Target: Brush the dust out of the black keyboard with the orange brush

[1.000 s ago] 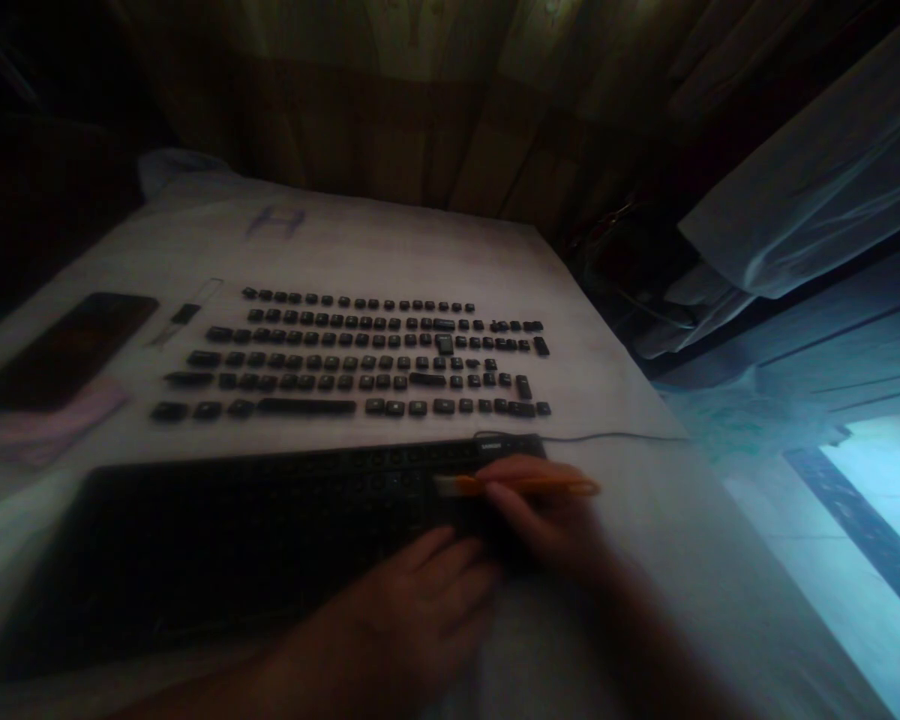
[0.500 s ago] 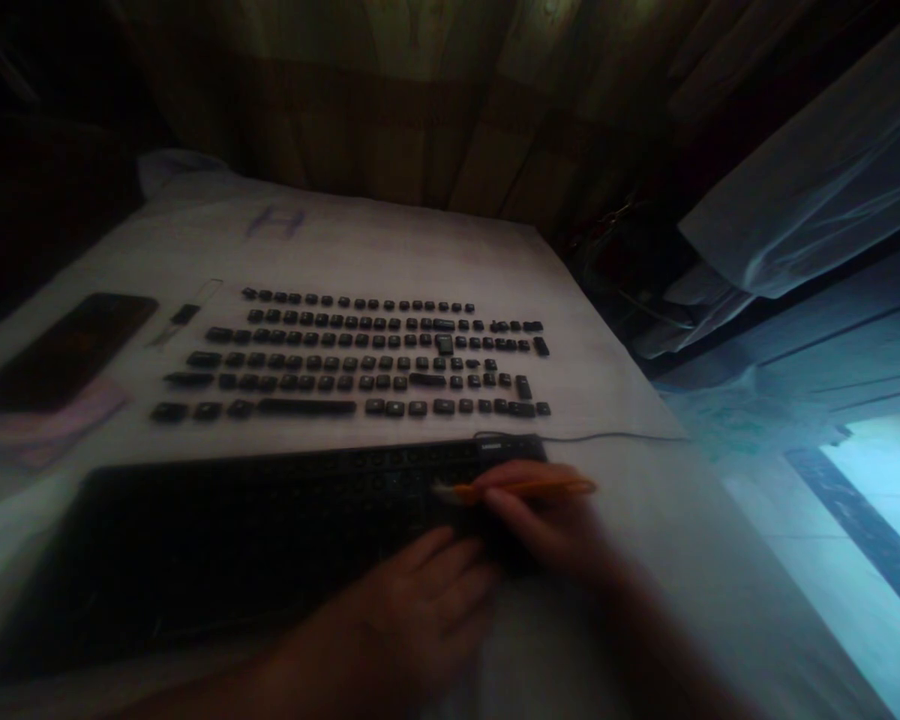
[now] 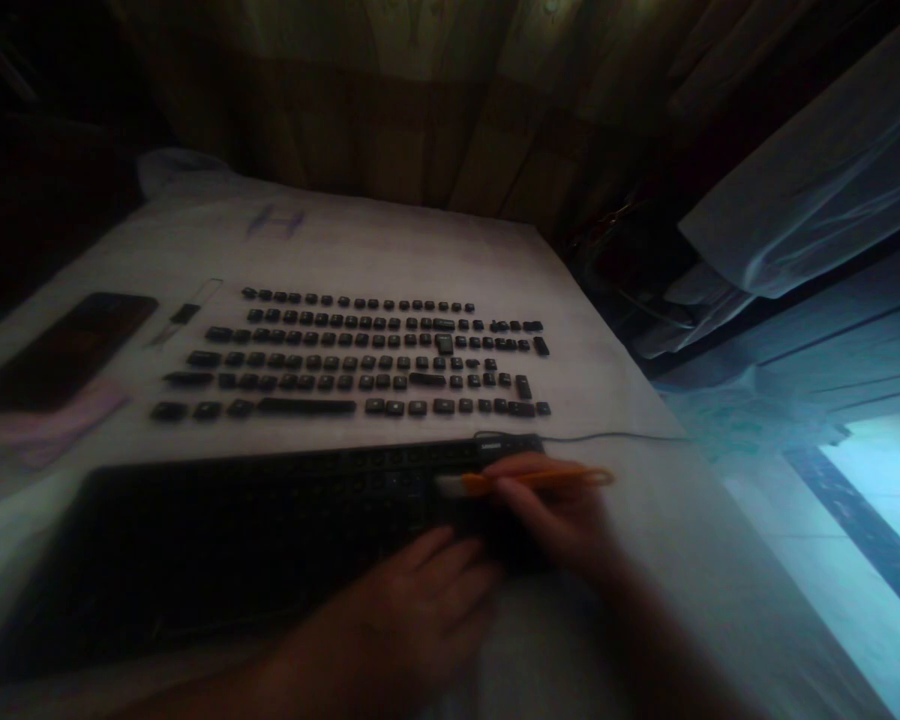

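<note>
Fingers [image 3: 521, 487] of the right hand [image 3: 559, 512] pinch an orange-handled brush [image 3: 476, 485] over the right part of the keyboard [image 3: 232, 540]; the left hand [image 3: 416, 605] (outstretched, gripping nothing visible) lies across its near edge, keycaps [image 3: 313, 362] beyond.

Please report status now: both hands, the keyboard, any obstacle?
Right hand holding orange brush, tip at right part of keyboard. Left hand at near edge, close to brush. Loose keycaps beyond, not in way.
</note>
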Available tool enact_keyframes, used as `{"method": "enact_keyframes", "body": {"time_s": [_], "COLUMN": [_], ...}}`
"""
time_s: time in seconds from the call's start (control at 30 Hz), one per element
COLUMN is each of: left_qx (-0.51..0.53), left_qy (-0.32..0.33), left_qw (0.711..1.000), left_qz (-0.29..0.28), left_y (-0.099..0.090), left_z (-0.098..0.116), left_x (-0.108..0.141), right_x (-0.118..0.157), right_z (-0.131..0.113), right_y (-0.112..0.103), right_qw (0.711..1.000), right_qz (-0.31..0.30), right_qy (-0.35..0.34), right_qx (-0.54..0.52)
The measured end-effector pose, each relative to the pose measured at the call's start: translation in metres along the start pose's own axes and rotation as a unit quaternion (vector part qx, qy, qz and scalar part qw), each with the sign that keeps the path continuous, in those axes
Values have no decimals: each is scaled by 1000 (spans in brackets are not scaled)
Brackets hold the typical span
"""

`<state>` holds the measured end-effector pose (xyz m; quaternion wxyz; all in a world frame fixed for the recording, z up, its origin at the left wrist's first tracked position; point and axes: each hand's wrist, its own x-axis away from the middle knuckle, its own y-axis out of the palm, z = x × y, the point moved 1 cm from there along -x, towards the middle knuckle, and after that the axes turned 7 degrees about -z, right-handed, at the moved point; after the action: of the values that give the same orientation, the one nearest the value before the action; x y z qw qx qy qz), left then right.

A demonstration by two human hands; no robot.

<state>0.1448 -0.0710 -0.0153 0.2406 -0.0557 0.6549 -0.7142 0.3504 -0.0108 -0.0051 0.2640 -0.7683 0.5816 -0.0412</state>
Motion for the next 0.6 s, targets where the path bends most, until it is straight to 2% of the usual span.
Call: {"method": "enact_keyframes", "body": {"time_s": [0.27,0.6], "left_qx": [4,4], "left_qy": [-6,-9], "left_qw": [1000,1000], "left_qz": [10,28], "left_y": [-2,0], "left_z": [2,1], "left_x": [0,-2], "right_x": [-4,-3], "right_z": [-5,-6], "right_y": [0,1], "right_qw": [996,995], "right_qz": [-36,-50], "right_qy": [-74,-70], "right_qx": [44,46]}}
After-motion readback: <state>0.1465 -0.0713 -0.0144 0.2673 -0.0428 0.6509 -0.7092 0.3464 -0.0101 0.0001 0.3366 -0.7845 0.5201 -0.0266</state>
